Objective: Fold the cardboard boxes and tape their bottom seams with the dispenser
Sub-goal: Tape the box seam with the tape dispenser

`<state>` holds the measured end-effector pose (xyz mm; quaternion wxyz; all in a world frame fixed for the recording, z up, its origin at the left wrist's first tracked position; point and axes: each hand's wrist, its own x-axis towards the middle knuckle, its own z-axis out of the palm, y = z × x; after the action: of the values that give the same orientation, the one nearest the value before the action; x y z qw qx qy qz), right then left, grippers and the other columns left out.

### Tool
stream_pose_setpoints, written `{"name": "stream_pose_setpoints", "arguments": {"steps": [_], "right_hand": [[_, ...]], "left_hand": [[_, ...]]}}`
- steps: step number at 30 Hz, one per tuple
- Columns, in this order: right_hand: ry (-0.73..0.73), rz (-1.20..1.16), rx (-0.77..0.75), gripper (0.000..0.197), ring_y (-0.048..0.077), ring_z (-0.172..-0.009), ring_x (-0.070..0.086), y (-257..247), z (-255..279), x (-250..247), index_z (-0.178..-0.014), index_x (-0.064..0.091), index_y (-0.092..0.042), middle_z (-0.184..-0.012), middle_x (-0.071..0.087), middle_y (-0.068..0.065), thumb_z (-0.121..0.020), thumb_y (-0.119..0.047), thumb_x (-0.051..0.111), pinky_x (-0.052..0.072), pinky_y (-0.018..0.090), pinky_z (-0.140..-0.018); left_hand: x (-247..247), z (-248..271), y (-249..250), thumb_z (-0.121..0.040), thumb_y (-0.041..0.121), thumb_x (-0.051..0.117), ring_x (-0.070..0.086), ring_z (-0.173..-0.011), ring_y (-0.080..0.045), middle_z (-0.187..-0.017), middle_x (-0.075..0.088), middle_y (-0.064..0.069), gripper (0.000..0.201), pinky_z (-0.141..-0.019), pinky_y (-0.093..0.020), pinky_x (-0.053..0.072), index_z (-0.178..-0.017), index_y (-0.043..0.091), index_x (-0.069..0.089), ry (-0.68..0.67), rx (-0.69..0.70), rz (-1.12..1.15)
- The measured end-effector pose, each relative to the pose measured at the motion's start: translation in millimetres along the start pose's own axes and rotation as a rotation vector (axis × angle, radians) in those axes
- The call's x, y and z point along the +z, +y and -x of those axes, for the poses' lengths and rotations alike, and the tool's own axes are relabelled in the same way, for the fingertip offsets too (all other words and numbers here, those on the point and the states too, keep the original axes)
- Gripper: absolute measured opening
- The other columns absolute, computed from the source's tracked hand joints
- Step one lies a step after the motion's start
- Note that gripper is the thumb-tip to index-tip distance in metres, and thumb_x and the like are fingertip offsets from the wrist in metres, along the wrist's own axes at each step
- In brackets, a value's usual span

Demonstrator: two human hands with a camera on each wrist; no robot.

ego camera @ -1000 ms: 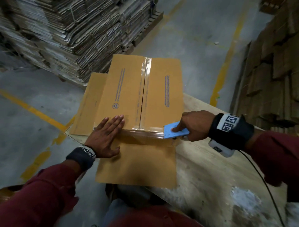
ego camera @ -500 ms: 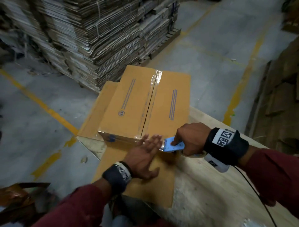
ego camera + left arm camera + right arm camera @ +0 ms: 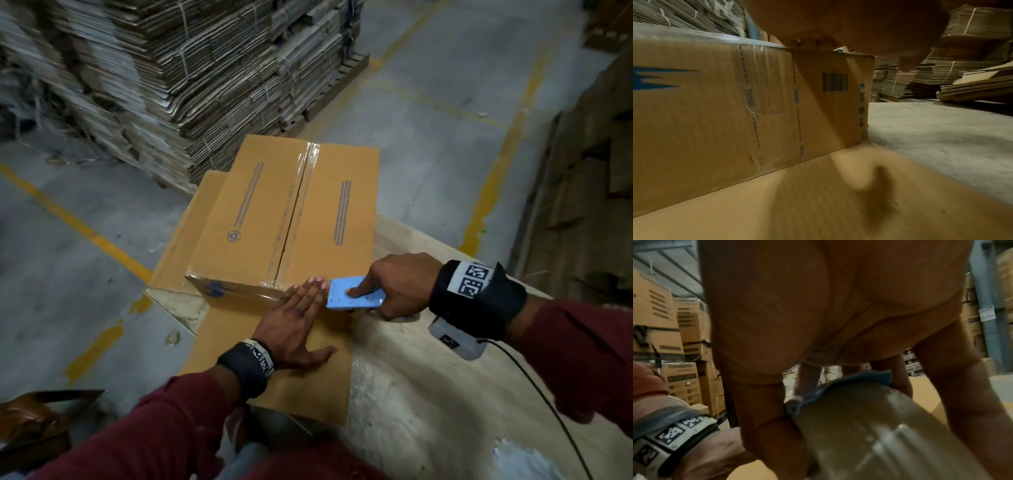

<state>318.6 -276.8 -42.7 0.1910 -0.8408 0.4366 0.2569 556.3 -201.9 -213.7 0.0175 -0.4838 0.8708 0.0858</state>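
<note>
The flat, straight-fingered left hand (image 3: 294, 322) has slid along the box (image 3: 287, 219) edge to the dispenser (image 3: 354, 294) gripped by the right hand (image 3: 397, 282), so that tape strip looks finished

Tan-brown cardboard box (image 3: 287, 219) carries blue-grey dotted print lines on both top flaps, a small blue recycling ring on the left flap, and a glossy clear tape strip down the middle seam. Its near side shows a bright blue logo (image 3: 657, 78), a dark barcode and dashed lines. The dispenser (image 3: 354, 293) is pale sky blue. Maroon sleeves (image 3: 164, 431), black wristbands (image 3: 476, 299) with black-and-white checker tags. The table (image 3: 428, 394) is pale, whitish wood. Grey floor (image 3: 428, 113) with worn yellow stripes; grey-brown flat cardboard stacks (image 3: 191, 68) far left.
</note>
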Motion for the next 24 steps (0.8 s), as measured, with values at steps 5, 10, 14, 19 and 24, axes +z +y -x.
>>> {"name": "stream_pose_setpoints", "arguments": {"steps": [5, 10, 14, 19, 24], "right_hand": [[0.045, 0.024, -0.004, 0.062, 0.012, -0.066, 0.048, 12.5, 16.7, 9.5, -0.141, 0.045, -0.062, -0.091, 0.053, -0.011, -0.088, -0.037, 0.064, 0.032, 0.027, -0.049], [0.101, 0.016, 0.017, 0.053, 0.018, -0.08, 0.054, 22.9, 29.4, 18.6, -0.138, 0.043, -0.067, -0.085, 0.047, -0.015, -0.091, -0.05, 0.061, 0.031, 0.027, -0.049], [0.114, -0.015, 0.055, 0.048, 0.018, -0.092, 0.062, 54.5, 55.1, 18.8, -0.133, 0.048, -0.069, -0.097, 0.053, -0.014, -0.088, -0.06, 0.061, 0.047, 0.029, -0.065], [0.023, -0.088, 0.162, 0.055, 0.014, -0.09, 0.059, 90.4, 92.7, 34.6, -0.127, 0.046, -0.076, -0.082, 0.047, -0.019, -0.08, -0.056, 0.066, 0.054, 0.034, -0.079], [-0.001, -0.147, 0.205, 0.059, 0.017, -0.09, 0.059, 89.4, 81.2, 48.0, -0.13, 0.057, -0.061, -0.101, 0.06, -0.01, -0.079, -0.035, 0.071, 0.052, 0.031, -0.079]], "left_hand": [[1.2, -1.9, -0.2, -0.084, 0.088, 0.04, 0.002, -0.16, -0.022, -0.173, 0.002, -0.008, 0.119, -0.128, -0.038, 0.005, -0.164, 0.005, 0.011, 0.016, 0.007, 0.005], [3.7, -2.0, 2.6, -0.084, 0.087, 0.041, -0.002, -0.16, -0.02, -0.173, -0.002, -0.006, 0.119, -0.128, -0.038, 0.002, -0.165, 0.007, 0.007, 0.042, 0.012, 0.015], [6.4, -2.0, 3.7, -0.084, 0.087, 0.042, 0.004, -0.16, -0.022, -0.173, 0.006, -0.009, 0.118, -0.127, -0.04, 0.007, -0.165, 0.007, 0.009, 0.073, 0.013, 0.014], [7.5, -3.2, 4.5, -0.085, 0.09, 0.036, 0.002, -0.16, -0.022, -0.173, 0.002, -0.008, 0.118, -0.128, -0.041, 0.006, -0.165, 0.008, 0.006, 0.053, 0.006, 0.01], [5.4, -2.6, 5.2, -0.086, 0.089, 0.035, 0.001, -0.16, -0.021, -0.173, 0.001, -0.006, 0.115, -0.128, -0.042, 0.008, -0.165, 0.01, 0.005, 0.06, 0.012, 0.018]]}}
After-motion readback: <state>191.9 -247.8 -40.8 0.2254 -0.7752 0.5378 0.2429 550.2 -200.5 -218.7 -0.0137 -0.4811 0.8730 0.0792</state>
